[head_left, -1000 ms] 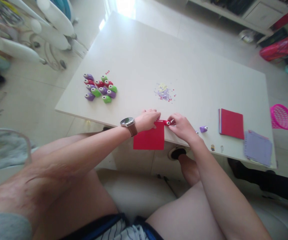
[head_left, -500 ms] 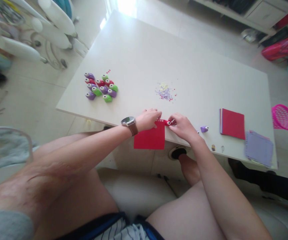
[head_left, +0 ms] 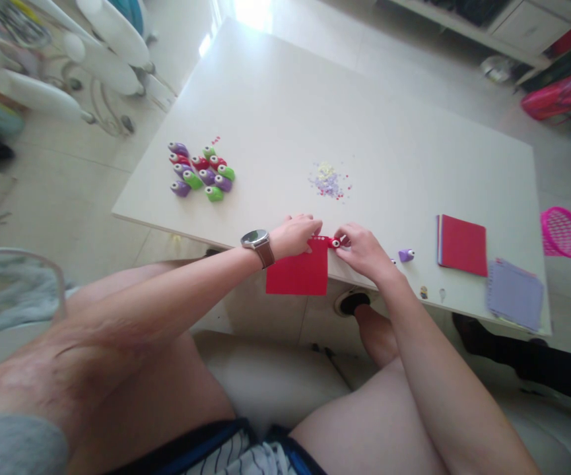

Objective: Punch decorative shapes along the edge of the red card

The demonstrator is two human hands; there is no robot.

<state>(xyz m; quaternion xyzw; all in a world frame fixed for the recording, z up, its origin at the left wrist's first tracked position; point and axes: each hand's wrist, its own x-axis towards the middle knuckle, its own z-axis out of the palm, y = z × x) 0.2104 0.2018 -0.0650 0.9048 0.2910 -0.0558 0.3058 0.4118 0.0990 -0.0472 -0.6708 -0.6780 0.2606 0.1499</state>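
Observation:
A sheet of red paper [head_left: 298, 272] hangs partly over the table's near edge, with a row of small punched holes along its far side. My left hand [head_left: 295, 235] is closed on that far side, thumb on the near face. In the fingers of my right hand [head_left: 360, 247] is a red craft punch [head_left: 335, 243], set at the paper's right far corner. Right of this hand lies a purple craft punch [head_left: 406, 255], with another small one partly hidden by the wrist. Beyond the hands is a heap of tiny paper cut-outs [head_left: 329, 181], yellow, purple and red.
Several purple, red and green punches [head_left: 201, 173] stand grouped on the table's left. To the right are a stack of red-topped paper [head_left: 462, 244], purple punched sheets [head_left: 514, 293] and a pink basket [head_left: 564, 232] beyond the edge. A person's dark-clothed leg [head_left: 537, 359] is at lower right.
Both hands, the red paper and the red punch stay in nearly the same place. The whole view has shifted very slightly.

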